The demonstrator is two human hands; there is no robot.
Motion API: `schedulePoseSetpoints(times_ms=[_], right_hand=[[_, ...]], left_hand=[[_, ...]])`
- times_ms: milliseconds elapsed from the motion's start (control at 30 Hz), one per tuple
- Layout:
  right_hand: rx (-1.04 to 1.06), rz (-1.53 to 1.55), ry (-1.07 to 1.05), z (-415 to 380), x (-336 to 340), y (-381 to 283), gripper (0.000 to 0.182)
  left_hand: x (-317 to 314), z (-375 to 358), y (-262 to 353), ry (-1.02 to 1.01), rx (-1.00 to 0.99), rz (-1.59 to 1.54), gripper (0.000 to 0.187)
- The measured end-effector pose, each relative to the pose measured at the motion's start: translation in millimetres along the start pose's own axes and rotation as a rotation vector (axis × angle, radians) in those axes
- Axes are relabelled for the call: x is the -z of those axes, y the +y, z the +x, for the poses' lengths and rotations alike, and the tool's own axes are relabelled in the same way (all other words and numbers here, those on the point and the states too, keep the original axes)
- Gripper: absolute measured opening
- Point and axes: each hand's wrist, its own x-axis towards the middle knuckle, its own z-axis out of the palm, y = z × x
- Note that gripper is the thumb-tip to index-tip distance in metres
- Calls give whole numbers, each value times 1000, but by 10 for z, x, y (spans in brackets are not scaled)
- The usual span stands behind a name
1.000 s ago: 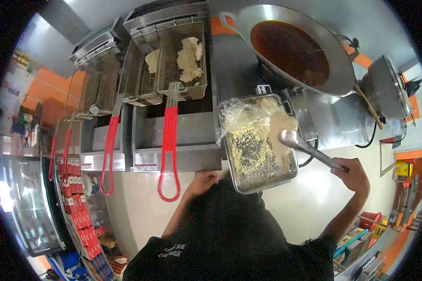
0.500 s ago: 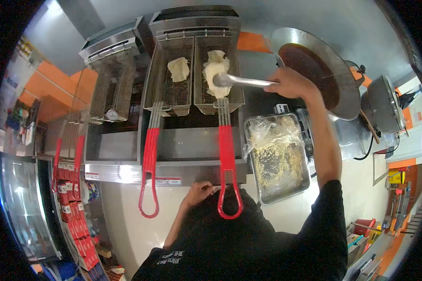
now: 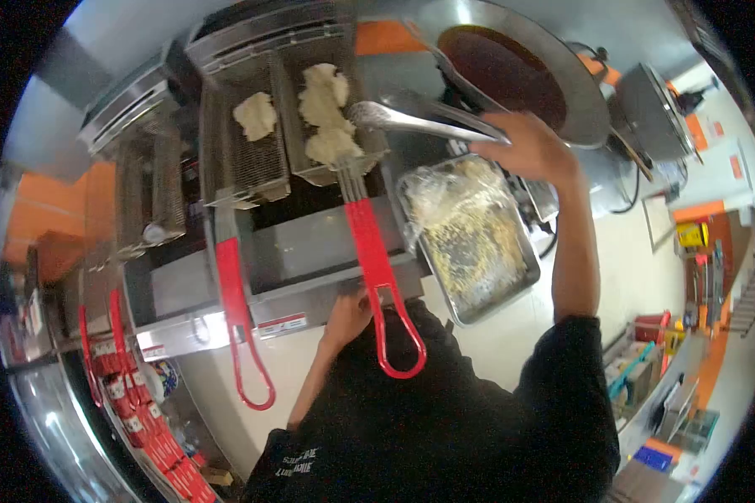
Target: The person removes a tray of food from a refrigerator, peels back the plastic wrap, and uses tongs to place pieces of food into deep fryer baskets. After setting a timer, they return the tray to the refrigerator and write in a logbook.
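Observation:
My right hand [image 3: 528, 147] grips a pair of metal tongs [image 3: 428, 124]. The tongs' jaws are spread apart with nothing between them, just right of the right fry basket [image 3: 371, 151]. Two pale breaded pieces [image 3: 327, 109] lie in that basket, one behind the other. A single pale breaded piece [image 3: 255, 116] rests in the left fry basket [image 3: 268, 172]. My left hand [image 3: 350, 318] is low at the fryer's front edge, fingers curled, beside the right basket's red handle [image 3: 376, 260]; what it holds, if anything, is hidden.
A metal tray [image 3: 470, 314] with yellowish crumbs and crumpled clear plastic [image 3: 445, 197] stands right of the fryer. Behind it sits a wide pan of dark reddish-brown liquid [image 3: 503, 75], with a lidded pot [image 3: 650, 113] beyond. Another basket [image 3: 147, 189] with a round dial hangs at left.
The tongs have opened and drawn back right from the front piece, which now lies in the right basket. The camera view has turned, shifting the fryer leftward and tilting it.

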Motion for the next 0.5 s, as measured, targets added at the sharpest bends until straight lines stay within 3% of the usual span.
schedulePoseSetpoints(times_ms=[100,167,233,267,333,433,500], right_hand=[[-111,286,114,-756,-292,537,45],[-313,372,53,-1251,-637,927,41],[-606,665,-21,-1756,-970,1121,35],[-670,667,-61,-2000,-1186,1213,32],[-656,807,-77,-2329,-1694,1339,40],[-763,1000,-181,-2409,-1908,1036,41],[-781,1105,-132,-2358,-2060,899,41]], left_hand=[[-225,423,267,24,-203,57,20],[-342,811,543,-31,-249,240,27],[-516,1206,704,165,-406,376,35],[-628,1389,734,235,-427,471,33],[-773,1695,557,324,-413,615,31],[-851,1957,231,335,-371,725,28],[-857,1998,149,303,-414,809,24]])
